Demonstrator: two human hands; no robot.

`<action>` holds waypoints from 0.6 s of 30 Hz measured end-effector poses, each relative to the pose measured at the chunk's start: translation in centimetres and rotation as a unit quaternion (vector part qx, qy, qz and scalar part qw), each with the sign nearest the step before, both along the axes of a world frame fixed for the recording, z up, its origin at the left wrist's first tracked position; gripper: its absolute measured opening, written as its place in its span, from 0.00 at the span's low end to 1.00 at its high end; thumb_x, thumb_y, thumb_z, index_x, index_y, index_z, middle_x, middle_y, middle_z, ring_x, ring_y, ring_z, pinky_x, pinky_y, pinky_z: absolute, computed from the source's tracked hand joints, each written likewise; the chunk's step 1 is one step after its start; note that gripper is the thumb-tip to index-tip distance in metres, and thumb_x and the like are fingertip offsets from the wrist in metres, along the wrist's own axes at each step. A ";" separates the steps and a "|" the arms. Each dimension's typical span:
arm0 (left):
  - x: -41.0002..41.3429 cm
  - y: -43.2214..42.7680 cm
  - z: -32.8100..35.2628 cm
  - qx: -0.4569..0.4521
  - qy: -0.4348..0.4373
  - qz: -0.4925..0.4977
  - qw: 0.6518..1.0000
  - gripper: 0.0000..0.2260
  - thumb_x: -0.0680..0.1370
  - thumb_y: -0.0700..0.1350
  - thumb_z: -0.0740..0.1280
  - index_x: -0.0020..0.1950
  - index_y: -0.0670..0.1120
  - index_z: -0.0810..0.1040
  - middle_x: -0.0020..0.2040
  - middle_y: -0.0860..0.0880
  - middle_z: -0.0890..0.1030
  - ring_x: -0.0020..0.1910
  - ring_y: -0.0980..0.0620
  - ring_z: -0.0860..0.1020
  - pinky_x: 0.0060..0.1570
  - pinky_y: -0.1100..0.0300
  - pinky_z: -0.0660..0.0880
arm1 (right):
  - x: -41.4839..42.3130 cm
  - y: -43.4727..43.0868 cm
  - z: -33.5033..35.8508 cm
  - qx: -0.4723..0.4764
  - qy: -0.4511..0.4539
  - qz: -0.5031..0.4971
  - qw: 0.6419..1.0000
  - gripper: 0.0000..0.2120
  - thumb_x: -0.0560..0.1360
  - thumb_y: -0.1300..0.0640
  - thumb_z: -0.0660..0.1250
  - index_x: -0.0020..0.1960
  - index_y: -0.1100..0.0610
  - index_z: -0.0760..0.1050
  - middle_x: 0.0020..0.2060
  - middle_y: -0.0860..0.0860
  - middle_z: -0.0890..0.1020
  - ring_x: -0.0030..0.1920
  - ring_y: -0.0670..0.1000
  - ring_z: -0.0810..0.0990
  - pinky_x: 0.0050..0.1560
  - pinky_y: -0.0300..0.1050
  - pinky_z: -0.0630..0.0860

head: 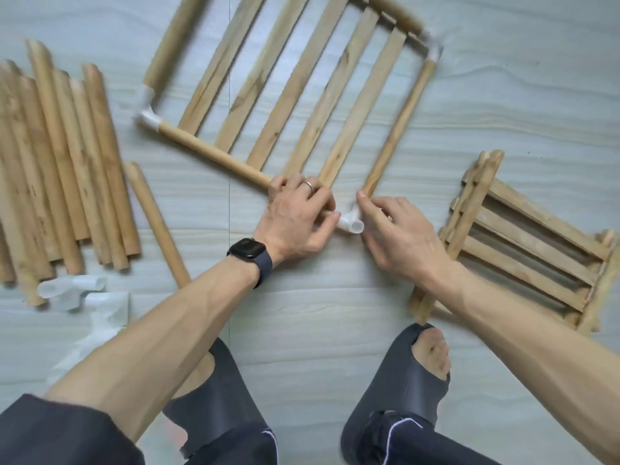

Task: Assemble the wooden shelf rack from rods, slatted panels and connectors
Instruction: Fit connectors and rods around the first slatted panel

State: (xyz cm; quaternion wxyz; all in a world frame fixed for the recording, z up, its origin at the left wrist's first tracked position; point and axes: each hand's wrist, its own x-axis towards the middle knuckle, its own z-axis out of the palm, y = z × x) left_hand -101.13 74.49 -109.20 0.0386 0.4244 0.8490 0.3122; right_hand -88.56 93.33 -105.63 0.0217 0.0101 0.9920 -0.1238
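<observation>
Your left hand (pixel 295 216) is wrapped round the end of the pale round wooden rod (pixel 214 156), right hand (pixel 399 236) pinching the white plastic corner connector (pixel 350 224) at the near corner of the slatted wooden frame (pixel 292 88). Shove it crooked and the thinner side rod (pixel 397 129) could skip its socket.

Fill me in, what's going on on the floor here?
A person is framing a slatted wooden panel on the floor. The left hand grips the near round wooden rod at its end; the right hand pinches the white plastic corner connector between it and the side rod. Loose rods lie left, spare white connectors lower left, stacked slatted panels right.
</observation>
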 end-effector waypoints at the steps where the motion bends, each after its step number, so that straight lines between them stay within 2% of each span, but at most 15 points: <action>1: -0.5 0.0 0.1 0.012 -0.014 0.013 1.000 0.07 0.76 0.50 0.66 0.43 0.48 0.79 0.42 0.50 0.79 0.45 0.46 0.76 0.53 0.50 0.61 | -0.5 0.3 0.3 0.026 0.019 0.014 0.999 0.21 0.76 0.57 0.70 0.68 0.60 0.77 0.53 0.57 0.81 0.46 0.61 0.77 0.40 0.56 0.74; 3: -1.6 -0.2 0.4 0.017 -0.047 0.020 0.999 0.07 0.77 0.47 0.64 0.41 0.47 0.76 0.38 0.52 0.76 0.41 0.46 0.76 0.52 0.52 0.62 | -2.1 0.9 0.9 0.079 0.039 0.011 0.996 0.14 0.75 0.53 0.73 0.60 0.55 0.82 0.53 0.56 0.81 0.51 0.59 0.75 0.46 0.54 0.71; 5: -3.1 -0.9 0.9 0.002 -0.064 0.019 0.998 0.10 0.79 0.48 0.62 0.39 0.48 0.72 0.34 0.54 0.70 0.37 0.46 0.74 0.50 0.54 0.62 | -3.8 1.5 1.1 0.112 0.029 -0.010 0.993 0.15 0.73 0.45 0.73 0.56 0.52 0.81 0.57 0.54 0.81 0.59 0.59 0.74 0.56 0.56 0.68; 6: -3.9 -1.4 1.1 -0.009 -0.060 0.018 0.998 0.11 0.80 0.48 0.61 0.38 0.49 0.69 0.34 0.55 0.67 0.36 0.46 0.72 0.49 0.54 0.63 | -4.5 1.5 1.0 0.114 0.027 -0.013 0.993 0.17 0.72 0.41 0.74 0.54 0.50 0.81 0.56 0.53 0.81 0.59 0.60 0.75 0.58 0.56 0.67; 9: -6.0 -2.8 2.3 -0.083 -0.071 0.001 0.994 0.16 0.82 0.54 0.57 0.37 0.50 0.71 0.34 0.54 0.69 0.38 0.46 0.73 0.50 0.52 0.69 | -5.9 0.5 0.6 0.100 0.045 0.031 0.993 0.19 0.70 0.34 0.73 0.46 0.49 0.83 0.45 0.50 0.81 0.46 0.59 0.77 0.52 0.54 0.70; 12: -6.4 -4.0 4.8 -0.196 -0.103 -0.011 0.975 0.21 0.79 0.65 0.56 0.45 0.50 0.76 0.44 0.50 0.77 0.49 0.46 0.75 0.54 0.52 0.71 | -6.9 -2.3 0.6 0.086 0.005 0.053 0.995 0.25 0.69 0.29 0.68 0.43 0.52 0.81 0.40 0.51 0.79 0.40 0.58 0.76 0.44 0.52 0.71; 15: -4.5 -5.0 6.4 -0.313 -0.023 -0.027 0.949 0.36 0.70 0.76 0.59 0.64 0.48 0.73 0.58 0.46 0.76 0.58 0.43 0.74 0.66 0.47 0.67 | -7.4 -4.7 0.5 0.057 -0.012 0.069 0.996 0.26 0.68 0.31 0.66 0.52 0.53 0.80 0.44 0.52 0.80 0.45 0.59 0.78 0.44 0.51 0.74; 16: -3.8 -5.3 6.4 -0.343 0.008 -0.029 0.939 0.42 0.68 0.76 0.62 0.70 0.47 0.69 0.62 0.44 0.75 0.61 0.42 0.73 0.69 0.44 0.65 | -7.5 -5.1 0.5 0.039 -0.013 0.071 0.997 0.29 0.67 0.33 0.68 0.57 0.53 0.79 0.50 0.53 0.80 0.50 0.59 0.79 0.47 0.52 0.75; 18: -2.8 -5.8 5.5 -0.370 0.029 -0.006 0.928 0.48 0.67 0.74 0.67 0.77 0.44 0.62 0.70 0.43 0.70 0.67 0.41 0.70 0.71 0.43 0.63 | -7.6 -5.3 0.4 0.028 -0.037 0.051 0.998 0.39 0.65 0.32 0.72 0.69 0.54 0.73 0.64 0.55 0.76 0.62 0.59 0.74 0.59 0.56 0.73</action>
